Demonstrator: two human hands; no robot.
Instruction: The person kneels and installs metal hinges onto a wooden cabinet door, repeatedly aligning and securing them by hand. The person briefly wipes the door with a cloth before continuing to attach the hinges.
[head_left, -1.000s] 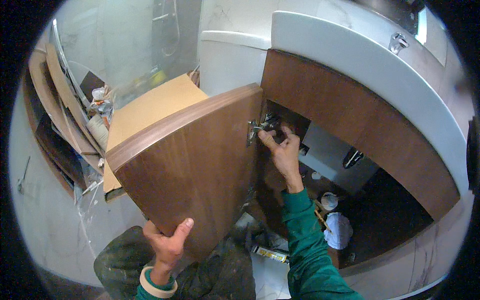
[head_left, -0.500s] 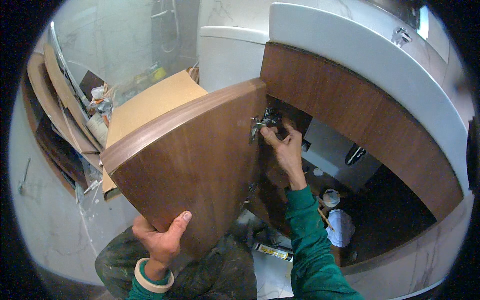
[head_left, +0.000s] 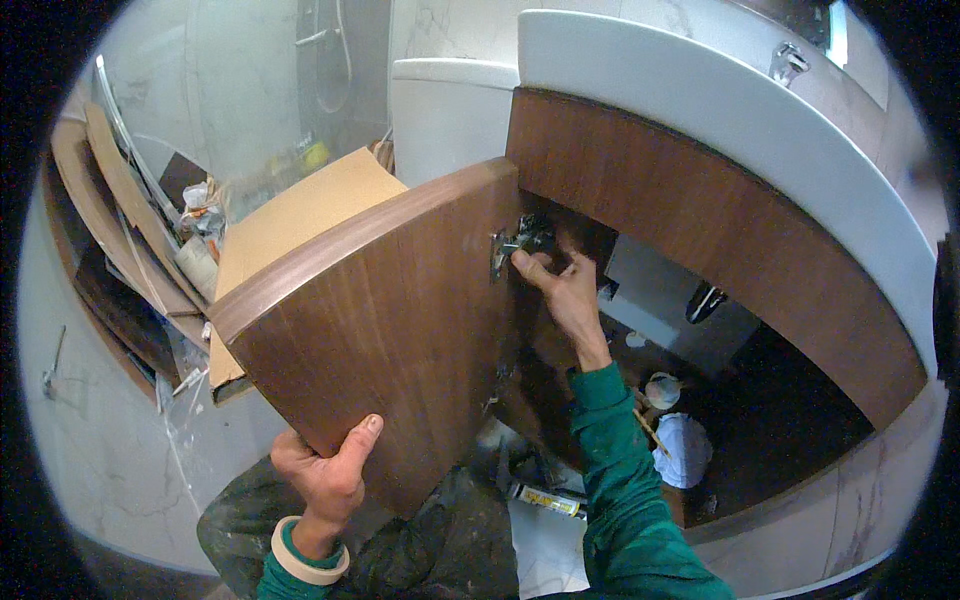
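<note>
The brown wooden door (head_left: 380, 320) stands swung out from the vanity cabinet (head_left: 690, 230), its hinge edge beside the cabinet opening and its curved, thick top edge running out toward the left. The left hand (head_left: 325, 470) is closed around the door's lower outer edge, thumb flat on the near face and fingers out of sight behind it; a ring of tape (head_left: 300, 568) circles that wrist. Near the top of the hinge edge sits a metal hinge (head_left: 500, 255), and the right hand (head_left: 570, 295) is at it, thumb tip beside the metal and fingers curled narrow; whether they pinch anything I cannot tell. Lower on the same edge, a second hinge (head_left: 503, 380) shows dimly. The right hand has its room in the opening, between the door and the cabinet's interior, with the front panel's lower edge above it. Deeper to the right, a white cup (head_left: 662, 390) and a crumpled white bundle (head_left: 684, 450) lie near the right forearm. Behind the door's top edge, a cardboard box (head_left: 310, 220) leaves little space on that side. Below, the person's knees (head_left: 440, 545) crowd the door's bottom edge, with a cartridge (head_left: 545, 500) on the floor just beside them.
</note>
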